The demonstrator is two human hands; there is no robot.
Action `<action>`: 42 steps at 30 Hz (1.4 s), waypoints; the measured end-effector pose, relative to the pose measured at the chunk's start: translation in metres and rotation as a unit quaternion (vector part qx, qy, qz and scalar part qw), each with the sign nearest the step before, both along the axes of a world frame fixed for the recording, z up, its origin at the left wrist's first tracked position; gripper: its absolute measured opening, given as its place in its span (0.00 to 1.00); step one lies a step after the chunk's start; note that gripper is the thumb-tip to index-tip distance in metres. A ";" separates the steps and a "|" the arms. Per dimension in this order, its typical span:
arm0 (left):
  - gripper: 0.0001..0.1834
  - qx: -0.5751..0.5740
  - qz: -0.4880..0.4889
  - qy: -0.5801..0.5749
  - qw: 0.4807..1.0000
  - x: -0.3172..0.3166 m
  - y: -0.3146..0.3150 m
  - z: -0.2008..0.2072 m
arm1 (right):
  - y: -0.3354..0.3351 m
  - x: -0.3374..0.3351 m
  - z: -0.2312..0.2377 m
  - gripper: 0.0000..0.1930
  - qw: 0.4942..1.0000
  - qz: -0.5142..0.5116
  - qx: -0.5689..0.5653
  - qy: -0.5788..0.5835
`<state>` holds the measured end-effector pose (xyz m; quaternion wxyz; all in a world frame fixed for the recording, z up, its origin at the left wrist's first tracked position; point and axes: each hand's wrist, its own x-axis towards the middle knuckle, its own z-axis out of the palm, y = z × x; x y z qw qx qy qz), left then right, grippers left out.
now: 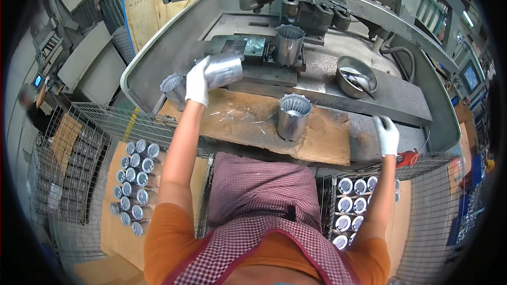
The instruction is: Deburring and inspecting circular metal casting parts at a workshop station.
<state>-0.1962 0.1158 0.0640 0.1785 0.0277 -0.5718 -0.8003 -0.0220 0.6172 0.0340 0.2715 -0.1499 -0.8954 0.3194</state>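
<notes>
My left hand [197, 82], in a white glove, grips a shiny metal cylinder [224, 69] that lies tilted on its side in the air, slightly blurred. Just left of that hand, a finned metal cylinder [174, 91] stands on the cardboard. Another finned cylinder [294, 117] stands upright in front of me, its open top showing inner ribs. A further one [289, 45] sits upright in the machine's fixture [272, 55]. My right hand [388, 135], also gloved, is held over the right end of the bench with its fingers apart and nothing visible in it.
A metal bowl [357, 77] with a brush-like tool rests on the machine bed. Metal shavings litter the cardboard sheet [237, 119]. Wire cages with rows of cylinders [135, 174] flank me. A red-handled tool [406, 158] lies by the right cage. Far left, another person [35, 108] stands.
</notes>
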 end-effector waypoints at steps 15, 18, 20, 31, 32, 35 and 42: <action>0.28 -0.637 0.075 0.041 0.766 -0.115 0.054 -0.032 | 0.053 0.033 -0.039 0.21 0.988 -0.137 -0.064 -0.029; 0.28 -0.721 0.067 0.061 0.687 -0.124 0.033 -0.041 | 0.049 0.030 -0.031 0.21 0.988 -0.127 -0.064 -0.063; 0.28 -0.791 0.020 0.022 0.611 -0.111 0.044 -0.019 | 0.051 0.034 -0.033 0.21 0.985 -0.151 -0.053 -0.060; 0.29 -0.708 0.207 0.078 0.670 -0.082 0.054 -0.040 | 0.063 0.038 -0.049 0.18 0.988 -0.126 0.003 0.094; 0.31 -0.644 0.229 0.052 0.728 -0.063 0.062 -0.046 | 0.059 0.045 -0.042 0.18 0.986 -0.135 0.005 0.095; 0.32 -0.418 0.155 0.097 0.890 0.003 0.097 -0.076 | 0.067 0.066 -0.038 0.26 0.876 -0.253 0.264 0.315; 0.55 -0.409 -0.104 0.008 0.907 0.078 0.181 -0.080 | 0.096 0.066 -0.079 0.22 0.905 -0.293 -0.141 0.275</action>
